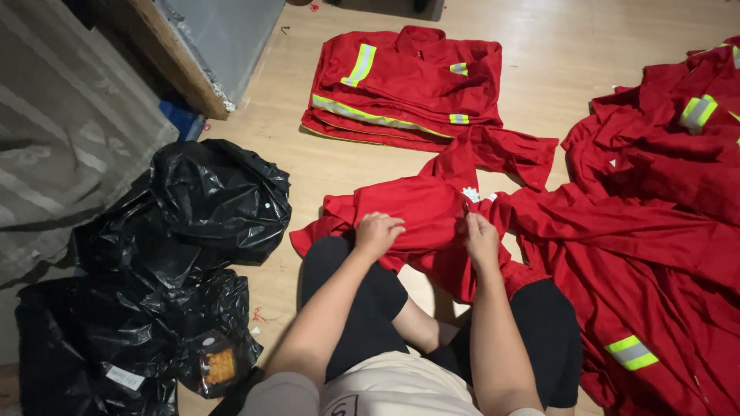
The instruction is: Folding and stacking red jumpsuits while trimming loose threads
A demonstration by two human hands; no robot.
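— Red work garment (pixel 420 212) on my lap and knees, bunched up, part of it spilling onto the wood floor (pixel 324 158). Noted?

— Noted. State of your hands?

— My left hand (pixel 378 233) sits on the garment's left side, fingers curled shut and pinching a fold of cloth. My right hand (pixel 480 239) presses on the right side, fingers bent into the fabric, gripping it beside a small white label (pixel 471 195).

— Surroundings?

— Folded stack of red jackets (pixel 405 85) with yellow-and-grey reflective stripes lies ahead on the floor, apart from my hands. Loose heap of red garments (pixel 655 223) spreads to my right, touching the one I hold. Black plastic bags (pixel 177 262) sit crumpled to my left, near my knee. Grey cloth (pixel 62 139) beyond them.
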